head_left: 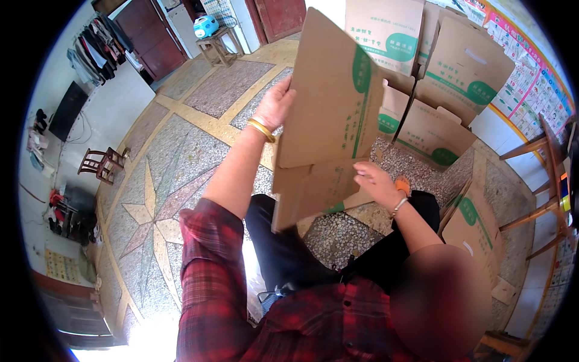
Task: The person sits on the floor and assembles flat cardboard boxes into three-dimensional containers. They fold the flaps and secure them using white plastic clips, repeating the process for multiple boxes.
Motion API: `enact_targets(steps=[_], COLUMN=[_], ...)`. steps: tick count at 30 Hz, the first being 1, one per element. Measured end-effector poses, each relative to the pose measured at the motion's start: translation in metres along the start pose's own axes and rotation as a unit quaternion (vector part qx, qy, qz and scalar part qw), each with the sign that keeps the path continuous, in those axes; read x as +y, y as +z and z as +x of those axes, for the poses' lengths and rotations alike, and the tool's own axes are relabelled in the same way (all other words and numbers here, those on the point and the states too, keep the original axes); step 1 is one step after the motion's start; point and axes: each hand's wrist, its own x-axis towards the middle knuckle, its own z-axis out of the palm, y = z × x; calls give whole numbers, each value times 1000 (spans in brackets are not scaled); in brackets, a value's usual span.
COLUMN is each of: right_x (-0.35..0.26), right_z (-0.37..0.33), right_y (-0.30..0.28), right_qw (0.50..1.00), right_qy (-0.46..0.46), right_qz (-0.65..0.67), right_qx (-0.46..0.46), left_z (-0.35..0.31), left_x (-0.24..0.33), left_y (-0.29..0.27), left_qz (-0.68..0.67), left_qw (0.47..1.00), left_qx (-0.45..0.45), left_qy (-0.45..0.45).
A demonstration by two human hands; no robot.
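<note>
A tall brown cardboard box [325, 102] with green print stands tilted in front of me, partly folded, with a lower flap section [307, 193] reaching down between my knees. My left hand [274, 104] is closed on its left edge, near the upper half, a yellow bangle on the wrist. Lower down at the right edge, my right hand [379, 184] has its fingers curled against the cardboard where the panel meets the lower flaps. The inside of the box is hidden from me.
Several similar boxes with open flaps [443, 99] stand at the far right. More flattened cardboard [473, 220] lies to my right, near a wooden chair [540, 181]. A stool [220, 45] holds a blue object [205, 26] at the back; a small chair [101, 164] stands left.
</note>
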Motion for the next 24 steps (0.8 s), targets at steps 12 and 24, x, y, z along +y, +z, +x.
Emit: enact_targets(steps=[12,24], right_x=[-31,74], right_z=[29,13], right_y=[-104,-27], right_qw=[881,965], right_qy=[-188,75], right_qz=[-224,189], right_qx=[372,168], left_z=[1,-65], left_x=[38,-70], left_y=[11,23], left_qz=[159,426], left_qw=[975,899], left_qx=[-155,-86], left_qy=[-9,44])
